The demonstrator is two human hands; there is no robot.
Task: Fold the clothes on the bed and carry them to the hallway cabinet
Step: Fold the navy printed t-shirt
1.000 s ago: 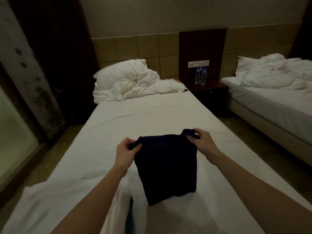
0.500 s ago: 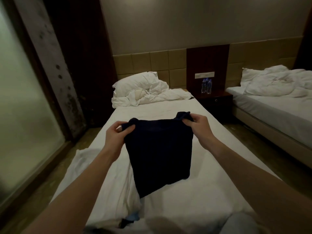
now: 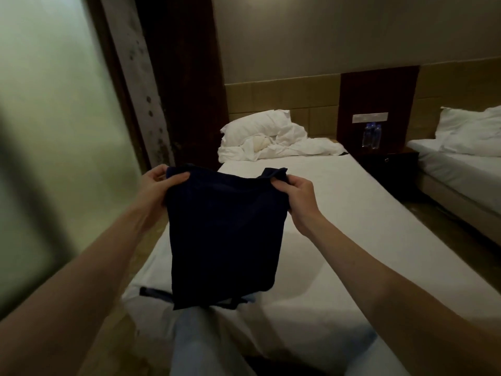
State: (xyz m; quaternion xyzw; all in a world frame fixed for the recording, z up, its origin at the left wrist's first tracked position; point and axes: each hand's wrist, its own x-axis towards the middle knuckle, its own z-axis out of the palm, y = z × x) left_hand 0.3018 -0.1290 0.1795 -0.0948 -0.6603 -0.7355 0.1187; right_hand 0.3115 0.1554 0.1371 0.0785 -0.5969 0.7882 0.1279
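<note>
Head view: dark navy garment (image 3: 223, 237), folded, hanging flat.

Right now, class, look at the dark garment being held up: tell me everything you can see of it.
The dark garment is navy, almost black, and looks like soft cloth. It is folded into a rough rectangle and hangs upright above the near end of the bed. The left hand pinches its top left corner, the right hand its top right corner, which bunches. The lower edge hangs free. No print or label shows.

Two beds (image 3: 339, 213) — two water bottles (image 3: 371, 135) — one dark garment (image 3: 225, 234), two pillows (image 3: 257, 126).
</note>
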